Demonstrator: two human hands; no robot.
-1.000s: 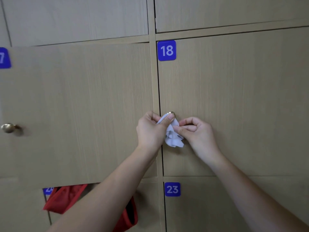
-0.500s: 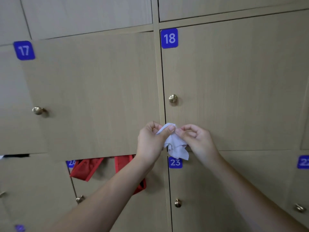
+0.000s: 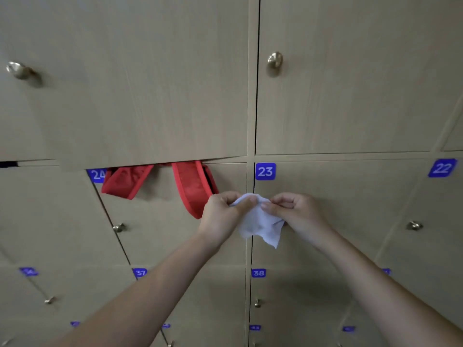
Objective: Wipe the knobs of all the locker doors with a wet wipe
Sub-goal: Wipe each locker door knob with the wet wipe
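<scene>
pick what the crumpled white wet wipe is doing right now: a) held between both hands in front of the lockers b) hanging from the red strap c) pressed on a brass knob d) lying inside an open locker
a: the crumpled white wet wipe is pinched by the left hand and the right hand in front of the beige wooden locker door numbered 23, touching no knob.

The wet wipe point(image 3: 260, 221) hangs between the left hand point(image 3: 220, 216) and right hand point(image 3: 298, 214), just below and left of the label 23 point(image 3: 265, 171). Left of that label, straps point(image 3: 190, 189) dangle from under the open door point(image 3: 150, 96) above; a knob point(image 3: 274, 60) sits above it.
</scene>
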